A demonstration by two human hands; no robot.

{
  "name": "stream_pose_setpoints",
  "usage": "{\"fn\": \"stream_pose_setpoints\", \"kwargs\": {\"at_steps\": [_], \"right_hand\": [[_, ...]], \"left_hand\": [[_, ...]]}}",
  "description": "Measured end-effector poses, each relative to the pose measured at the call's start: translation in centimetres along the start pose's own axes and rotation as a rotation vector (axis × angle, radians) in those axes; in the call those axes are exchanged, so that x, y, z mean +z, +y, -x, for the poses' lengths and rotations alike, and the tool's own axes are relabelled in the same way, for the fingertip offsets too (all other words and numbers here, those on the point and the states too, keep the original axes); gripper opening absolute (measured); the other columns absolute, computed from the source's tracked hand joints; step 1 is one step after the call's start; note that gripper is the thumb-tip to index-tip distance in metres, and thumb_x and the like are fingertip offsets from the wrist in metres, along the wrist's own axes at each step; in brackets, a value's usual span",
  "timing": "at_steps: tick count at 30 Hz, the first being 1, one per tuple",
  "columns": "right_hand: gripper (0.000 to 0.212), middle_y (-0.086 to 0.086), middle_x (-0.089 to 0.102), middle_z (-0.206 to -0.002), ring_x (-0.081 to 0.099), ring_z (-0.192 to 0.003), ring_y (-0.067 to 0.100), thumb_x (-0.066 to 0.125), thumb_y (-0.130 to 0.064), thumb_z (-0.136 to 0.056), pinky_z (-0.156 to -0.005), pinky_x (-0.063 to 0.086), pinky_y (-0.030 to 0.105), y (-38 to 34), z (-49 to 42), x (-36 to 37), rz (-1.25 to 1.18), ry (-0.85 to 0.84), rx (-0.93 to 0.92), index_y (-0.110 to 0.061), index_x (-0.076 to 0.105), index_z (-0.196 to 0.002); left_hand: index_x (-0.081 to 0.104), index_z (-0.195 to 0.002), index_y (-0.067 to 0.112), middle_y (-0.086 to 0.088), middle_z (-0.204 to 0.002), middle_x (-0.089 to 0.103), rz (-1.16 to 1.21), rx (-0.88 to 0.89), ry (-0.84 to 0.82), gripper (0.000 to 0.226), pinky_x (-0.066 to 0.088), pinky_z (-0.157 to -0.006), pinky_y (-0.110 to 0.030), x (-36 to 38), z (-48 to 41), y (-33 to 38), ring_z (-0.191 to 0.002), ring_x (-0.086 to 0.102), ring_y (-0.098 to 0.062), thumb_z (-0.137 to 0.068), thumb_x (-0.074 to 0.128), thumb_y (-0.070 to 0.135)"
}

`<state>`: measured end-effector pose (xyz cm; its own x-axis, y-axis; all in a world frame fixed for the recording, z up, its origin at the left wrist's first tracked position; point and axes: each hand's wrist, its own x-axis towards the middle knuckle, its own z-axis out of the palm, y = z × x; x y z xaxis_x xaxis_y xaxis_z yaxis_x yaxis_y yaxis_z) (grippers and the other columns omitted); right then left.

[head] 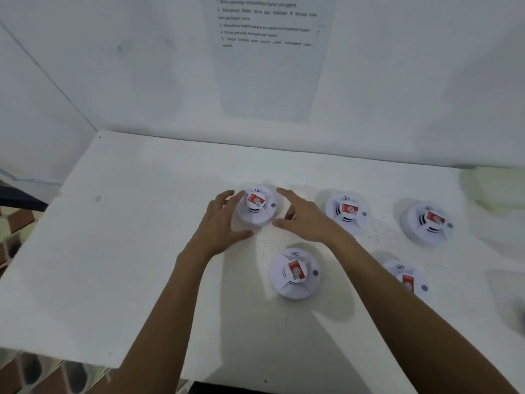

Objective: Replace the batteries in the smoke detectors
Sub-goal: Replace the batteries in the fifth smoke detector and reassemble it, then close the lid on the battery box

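Observation:
Several round white smoke detectors with red labels lie on a white table [119, 251]. The far-left detector [256, 207] sits between my two hands. My left hand [220, 223] is at its left side with fingers spread, its fingertips at or near the rim. My right hand [304, 216] is just right of it, fingers apart, not clearly touching. Another detector [294, 273] lies nearer to me, between my forearms. Two more sit at the right [347, 211] [427, 223], and my right forearm partly hides one [406, 277]. No batteries are visible.
A printed instruction sheet [270, 52] hangs on the white wall behind the table. A pale object [494, 186] rests at the far right corner. The table's left edge [37, 237] drops off beside a brick-patterned surface [11, 231].

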<state>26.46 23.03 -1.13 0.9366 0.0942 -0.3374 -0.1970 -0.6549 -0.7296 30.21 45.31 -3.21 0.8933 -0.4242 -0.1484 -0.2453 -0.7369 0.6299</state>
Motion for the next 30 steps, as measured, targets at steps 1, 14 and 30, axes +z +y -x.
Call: {"fn": "stream_pose_setpoints", "kwargs": {"at_steps": [1,14,30], "right_hand": [[0.069,-0.003,0.063,-0.089,0.06,-0.081,0.009,0.065,-0.031,-0.092,-0.079,0.05,0.027,0.1,0.8,-0.4,0.007,0.009,-0.006,-0.03,0.028,-0.15],[0.038,-0.011,0.067,-0.09,0.064,-0.077,0.003,0.065,-0.04,-0.09,-0.069,0.049,0.017,9.2,13.6,-15.8,-0.03,0.274,-0.045,-0.038,0.056,-0.128],[0.044,0.006,0.052,-0.139,0.048,-0.127,0.022,0.054,-0.04,-0.097,-0.104,0.038,0.034,31.8,20.4,-36.2,0.151,0.361,0.172,-0.023,0.051,-0.138]], "left_hand": [[0.029,-0.144,0.031,0.002,-0.149,0.026,-0.019,0.004,0.028,0.087,0.033,-0.102,-0.038,0.0,0.5,0.5,-0.132,0.028,-0.022,-0.071,0.077,0.043],[0.048,-0.132,0.033,0.014,-0.123,0.056,0.229,0.259,0.071,0.06,0.044,-0.082,-0.012,8.0,-0.8,21.2,-0.101,0.056,0.002,-0.078,0.072,0.044],[0.052,-0.13,0.025,0.004,-0.125,0.056,0.153,0.167,-0.005,0.046,0.046,-0.094,-0.035,26.8,-12.7,42.0,-0.107,0.057,-0.011,-0.088,0.062,0.04]]}}
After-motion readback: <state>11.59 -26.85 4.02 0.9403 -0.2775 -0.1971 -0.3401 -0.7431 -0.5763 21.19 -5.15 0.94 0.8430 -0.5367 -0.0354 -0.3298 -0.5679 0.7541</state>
